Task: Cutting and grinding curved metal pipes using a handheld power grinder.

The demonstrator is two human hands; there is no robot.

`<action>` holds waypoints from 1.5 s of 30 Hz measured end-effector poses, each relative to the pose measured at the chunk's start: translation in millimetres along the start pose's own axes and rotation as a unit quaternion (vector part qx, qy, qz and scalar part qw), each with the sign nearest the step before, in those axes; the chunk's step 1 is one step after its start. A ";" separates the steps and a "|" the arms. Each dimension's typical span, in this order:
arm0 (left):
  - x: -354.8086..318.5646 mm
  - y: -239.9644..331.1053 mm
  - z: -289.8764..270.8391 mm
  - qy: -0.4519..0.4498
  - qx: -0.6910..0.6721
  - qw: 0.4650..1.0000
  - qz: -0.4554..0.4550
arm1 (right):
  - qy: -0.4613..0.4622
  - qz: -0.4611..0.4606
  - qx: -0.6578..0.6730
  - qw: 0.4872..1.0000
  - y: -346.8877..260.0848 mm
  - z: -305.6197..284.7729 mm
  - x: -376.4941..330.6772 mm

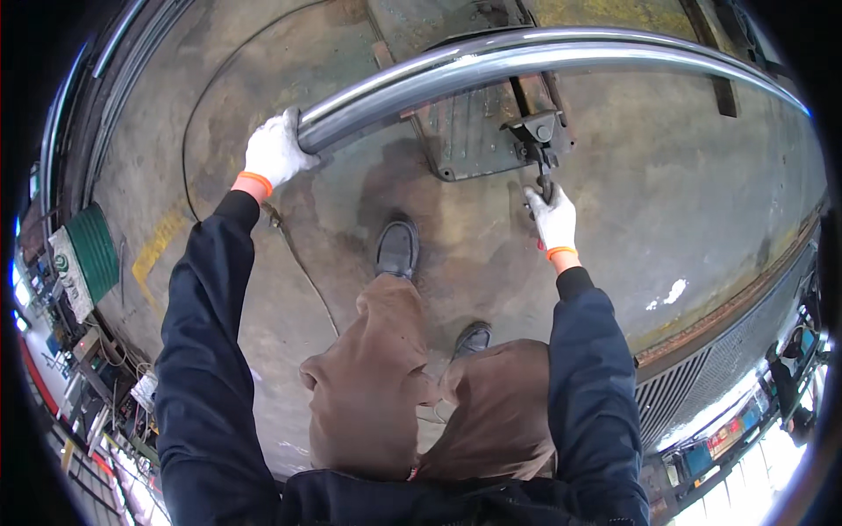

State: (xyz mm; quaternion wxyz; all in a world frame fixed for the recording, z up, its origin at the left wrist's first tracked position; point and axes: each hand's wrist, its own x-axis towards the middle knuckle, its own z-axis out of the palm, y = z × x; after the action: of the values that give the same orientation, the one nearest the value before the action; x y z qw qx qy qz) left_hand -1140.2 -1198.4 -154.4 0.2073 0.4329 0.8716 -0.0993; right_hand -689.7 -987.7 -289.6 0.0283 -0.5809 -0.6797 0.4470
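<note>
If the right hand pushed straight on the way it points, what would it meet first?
The right hand grips a dark handle and points up-frame. Going on, it would probably meet the black clamp first, then the steel tube beyond; depth between them is unclear.

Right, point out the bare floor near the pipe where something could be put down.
Bare concrete floor lies right of the right hand, below the pipe. Another open patch sits left of the left hand, bordered by the black cable. It is crowded between the hands: metal plate, clamp and the person's shoes.
</note>
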 end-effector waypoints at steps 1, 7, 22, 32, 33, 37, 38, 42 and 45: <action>2.0 3.0 0.2 0.000 0.003 1.000 0.004 | 0.011 -0.020 0.008 1.000 -5.2 2.0 7.0; 6.8 15.6 -2.4 -0.008 0.018 1.000 0.007 | 0.010 -0.081 -0.060 0.995 -24.5 -10.9 18.4; -24.8 -68.8 -23.4 0.131 -0.318 0.939 0.028 | -0.105 0.052 0.005 0.993 -45.1 -12.5 16.5; -90.8 -57.1 70.7 0.203 -0.709 0.632 -0.238 | -0.041 0.038 0.036 0.998 -61.9 -7.0 18.2; -86.2 -52.6 76.0 0.219 -0.724 0.610 -0.235 | -0.043 0.033 0.046 0.997 -63.3 -6.8 19.3; -78.0 -48.4 86.7 0.236 -0.727 0.595 -0.250 | -0.044 0.018 -0.044 0.998 -65.5 -3.7 25.7; -74.4 -48.8 89.7 0.233 -0.725 0.595 -0.256 | -0.040 0.015 -0.086 0.995 -61.4 -7.2 28.6; -68.9 -49.4 94.7 0.239 -0.725 0.580 -0.284 | 0.009 -0.099 -0.193 0.976 -45.4 -1.5 39.0; -60.4 -47.7 85.5 0.239 -0.683 0.627 -0.289 | 0.027 -0.098 -0.198 0.975 -61.7 0.7 32.4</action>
State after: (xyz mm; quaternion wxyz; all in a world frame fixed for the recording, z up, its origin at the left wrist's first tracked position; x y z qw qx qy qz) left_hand -1122.1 -1300.5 -204.1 0.1887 -0.0984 0.7893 0.5760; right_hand -747.7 -957.1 -266.1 -0.0247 -0.5174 -0.8073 0.2827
